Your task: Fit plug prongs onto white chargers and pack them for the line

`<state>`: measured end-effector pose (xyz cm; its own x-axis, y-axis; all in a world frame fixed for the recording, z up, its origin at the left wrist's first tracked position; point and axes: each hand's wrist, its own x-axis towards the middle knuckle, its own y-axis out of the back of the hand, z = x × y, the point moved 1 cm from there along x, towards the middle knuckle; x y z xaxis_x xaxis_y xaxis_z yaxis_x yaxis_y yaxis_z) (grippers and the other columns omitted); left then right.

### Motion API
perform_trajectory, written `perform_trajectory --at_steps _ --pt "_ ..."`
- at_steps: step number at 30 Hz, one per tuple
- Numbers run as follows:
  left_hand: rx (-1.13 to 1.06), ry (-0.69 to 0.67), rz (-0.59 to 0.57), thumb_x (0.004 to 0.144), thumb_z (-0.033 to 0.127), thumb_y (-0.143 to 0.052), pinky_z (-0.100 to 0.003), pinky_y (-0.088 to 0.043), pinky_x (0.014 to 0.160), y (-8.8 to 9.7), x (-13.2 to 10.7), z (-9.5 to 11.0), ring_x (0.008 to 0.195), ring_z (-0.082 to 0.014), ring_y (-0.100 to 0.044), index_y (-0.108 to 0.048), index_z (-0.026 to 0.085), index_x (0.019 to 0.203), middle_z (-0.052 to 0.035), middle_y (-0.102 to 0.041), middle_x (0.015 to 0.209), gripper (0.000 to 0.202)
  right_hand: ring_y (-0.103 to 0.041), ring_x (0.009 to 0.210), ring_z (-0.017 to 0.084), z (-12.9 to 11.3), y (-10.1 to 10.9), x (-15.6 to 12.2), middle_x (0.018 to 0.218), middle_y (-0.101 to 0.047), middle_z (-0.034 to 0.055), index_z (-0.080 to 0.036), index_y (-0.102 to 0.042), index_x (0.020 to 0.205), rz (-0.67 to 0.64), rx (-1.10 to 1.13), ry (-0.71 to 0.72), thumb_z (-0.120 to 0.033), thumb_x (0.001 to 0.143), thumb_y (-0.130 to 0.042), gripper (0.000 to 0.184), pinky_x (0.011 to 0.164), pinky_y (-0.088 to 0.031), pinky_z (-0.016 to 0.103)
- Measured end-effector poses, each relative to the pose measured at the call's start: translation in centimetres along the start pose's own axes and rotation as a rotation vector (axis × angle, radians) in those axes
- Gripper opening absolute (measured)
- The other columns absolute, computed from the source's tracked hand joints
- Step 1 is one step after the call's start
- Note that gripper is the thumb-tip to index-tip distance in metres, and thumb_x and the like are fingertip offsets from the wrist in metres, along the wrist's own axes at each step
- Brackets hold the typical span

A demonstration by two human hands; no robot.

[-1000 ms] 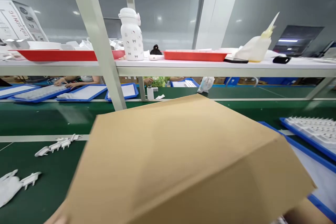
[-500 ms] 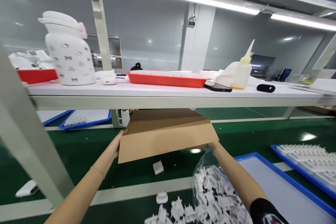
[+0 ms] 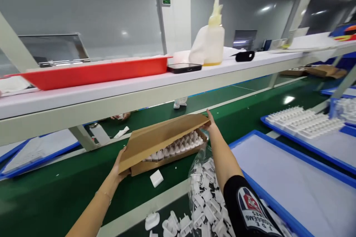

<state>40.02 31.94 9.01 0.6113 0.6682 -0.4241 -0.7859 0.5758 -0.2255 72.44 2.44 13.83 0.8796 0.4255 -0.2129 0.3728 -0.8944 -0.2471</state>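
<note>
A flat brown cardboard box (image 3: 158, 139) lies on the green belt under the shelf, its lid raised, with rows of white plug parts (image 3: 178, 144) showing inside. My left hand (image 3: 120, 166) grips the box's near left corner. My right hand (image 3: 210, 122) holds the far right edge of the lid. A clear bag of loose white plug parts (image 3: 207, 196) lies just in front of the box, beneath my right forearm. One white plug part (image 3: 156, 178) sits alone on the belt.
A white shelf (image 3: 116, 92) overhangs the box, carrying a red tray (image 3: 94, 72), a phone (image 3: 184, 67) and a squeeze bottle (image 3: 213, 37). Blue-rimmed trays (image 3: 289, 177) lie to the right, one holding rows of white parts (image 3: 303, 122). Another person's hand (image 3: 121, 116) shows beyond the belt.
The view swung right and the box went from close in front of me to lying on the belt under the shelf. Its lid has lifted, showing the parts inside.
</note>
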Motion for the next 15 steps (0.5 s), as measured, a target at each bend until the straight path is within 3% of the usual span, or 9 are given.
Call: perform_trajectory --at_steps 3,6,8,11,15 --pt "-0.033 -0.03 -0.052 0.084 0.055 -0.049 -0.043 -0.057 0.07 -1.7 0.4 -0.5 0.083 -0.0293 -0.069 -0.06 0.023 0.115 -0.0061 -0.071 0.083 0.046 -0.065 0.091 0.026 -1.2 1.3 -0.1 0.096 -0.066 0.0157 -0.011 -0.06 0.101 -0.02 0.137 0.04 -0.068 0.092 -0.013 0.074 0.075 -0.053 0.039" --pt "-0.093 -0.265 -0.038 0.084 0.055 -0.05 -0.039 -0.052 0.092 -4.0 0.9 -0.8 0.112 -0.0249 -0.06 -0.057 0.031 0.122 -0.0025 -0.066 0.116 0.045 -0.066 0.094 0.025 -2.6 1.9 -1.0 0.098 -0.066 0.0169 -0.013 -0.058 0.1 -0.044 0.262 0.171 -0.07 0.09 -0.007 0.077 0.079 -0.054 0.038" --pt "-0.106 -0.274 -0.019 0.088 0.06 -0.039 -0.04 -0.048 0.099 -5.3 1.1 -1.2 0.121 -0.0243 -0.054 -0.053 0.031 0.127 -0.0031 -0.061 0.126 0.051 -0.065 0.096 0.025 -3.5 1.7 -1.4 0.105 -0.064 0.0167 -0.014 -0.055 0.105 -0.056 0.328 0.267 -0.07 0.089 -0.006 0.076 0.082 -0.053 0.039" --pt "-0.127 -0.173 -0.018 0.089 0.067 -0.025 -0.044 -0.044 0.104 -6.3 1.3 -2.0 0.127 -0.0254 -0.048 -0.044 0.028 0.136 -0.0054 -0.053 0.135 0.064 -0.063 0.102 0.022 -4.9 0.2 -1.6 0.117 -0.06 0.0142 -0.018 -0.046 0.117 -0.03 0.39 0.404 -0.069 0.088 -0.001 0.074 0.086 -0.052 0.039" --pt "-0.098 -0.181 -0.135 0.091 0.06 -0.032 -0.04 -0.042 0.106 -6.4 1.7 -3.2 0.129 -0.0244 -0.046 -0.045 0.026 0.135 -0.0058 -0.051 0.138 0.057 -0.056 0.115 0.016 -6.7 -4.2 -0.9 0.127 -0.053 0.0096 -0.024 -0.039 0.125 0.04 0.381 0.578 -0.065 0.088 0.005 0.07 0.091 -0.049 0.036"
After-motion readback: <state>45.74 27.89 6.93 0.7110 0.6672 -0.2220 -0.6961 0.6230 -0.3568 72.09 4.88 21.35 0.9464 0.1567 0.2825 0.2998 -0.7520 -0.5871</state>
